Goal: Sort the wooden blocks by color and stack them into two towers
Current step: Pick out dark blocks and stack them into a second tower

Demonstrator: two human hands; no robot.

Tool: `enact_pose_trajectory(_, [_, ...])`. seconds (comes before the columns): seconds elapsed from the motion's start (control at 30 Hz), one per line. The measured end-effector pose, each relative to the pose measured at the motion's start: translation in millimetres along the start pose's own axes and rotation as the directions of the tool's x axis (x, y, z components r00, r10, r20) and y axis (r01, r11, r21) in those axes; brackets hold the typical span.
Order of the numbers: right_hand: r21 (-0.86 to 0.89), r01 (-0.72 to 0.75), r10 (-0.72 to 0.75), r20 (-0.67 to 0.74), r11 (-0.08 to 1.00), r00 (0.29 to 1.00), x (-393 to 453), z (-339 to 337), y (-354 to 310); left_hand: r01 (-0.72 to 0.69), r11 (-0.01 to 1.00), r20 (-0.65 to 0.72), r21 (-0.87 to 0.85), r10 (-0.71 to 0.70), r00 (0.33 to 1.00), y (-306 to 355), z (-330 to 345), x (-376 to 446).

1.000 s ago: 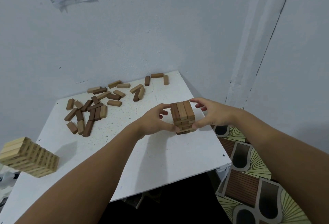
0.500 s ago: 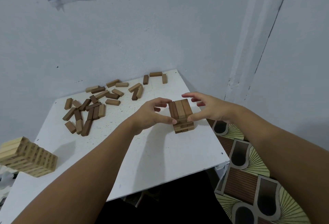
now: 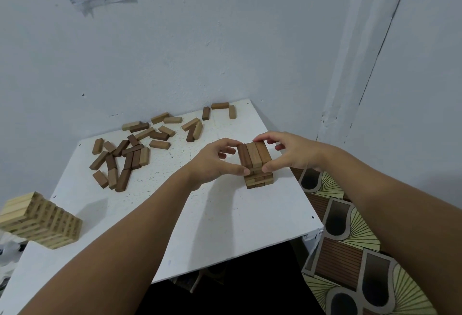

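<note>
- Both hands sit higher on the brown tower (image 3: pixel 257 164) than a second ago, up from the lower layers to its top row of three blocks.
- My left hand (image 3: pixel 215 162) and right hand (image 3: pixel 291 153) pinch that row, fingers curled round its ends.
- Looks like squaring up; loose blocks (image 3: pixel 130 157) wait on the counter (image 3: pixel 225 222), pale tower (image 3: pixel 40 219) far left.

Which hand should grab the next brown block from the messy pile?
Probably the left hand: the loose blocks lie on its side, while the right hand is on the brown tower's far side.
</note>
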State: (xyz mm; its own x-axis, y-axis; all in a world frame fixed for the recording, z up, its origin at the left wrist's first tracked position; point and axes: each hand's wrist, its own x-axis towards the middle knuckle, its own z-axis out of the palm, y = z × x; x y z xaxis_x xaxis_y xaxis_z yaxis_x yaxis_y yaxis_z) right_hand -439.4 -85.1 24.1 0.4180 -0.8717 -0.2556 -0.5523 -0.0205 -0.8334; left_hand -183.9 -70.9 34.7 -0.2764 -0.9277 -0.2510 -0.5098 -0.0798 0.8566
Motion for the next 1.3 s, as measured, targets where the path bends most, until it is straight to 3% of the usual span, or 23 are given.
enact_pose_trajectory(0.3, [0.047,0.025,-0.022,-0.065,0.999,0.998,-3,-11,-20,0.085,0.996,0.068,-0.002,-0.085,0.994,4,-23,-5])
enact_pose_trajectory(0.47, [-0.073,0.014,-0.025,-0.152,0.997,0.988,25,-18,-40,0.042,0.998,-0.174,-0.039,-0.048,0.984,0,-56,3])
enact_pose_trajectory(0.63, [-0.339,-0.003,-0.049,-0.144,0.941,0.988,69,-11,-63,0.038,0.996,-0.349,0.085,-0.006,0.937,-9,-72,33])
enact_pose_trajectory(0.8, [-0.477,-0.067,0.017,-0.108,0.877,0.994,122,-9,-69,0.116,0.95,-0.395,0.289,0.008,0.919,-15,-78,81])
enact_pose_trajectory(1.07, [-0.633,-0.17,0.121,-0.12,0.755,0.985,196,-19,-62,0.219,0.72,-0.342,0.659,0.027,0.94,-25,-93,161])
enact_pose_trajectory(1.3, [-0.691,-0.237,0.169,-0.166,0.683,0.972,245,-13,-35,0.251,0.677,-0.315,0.692,-0.03,0.949,-41,-101,196])
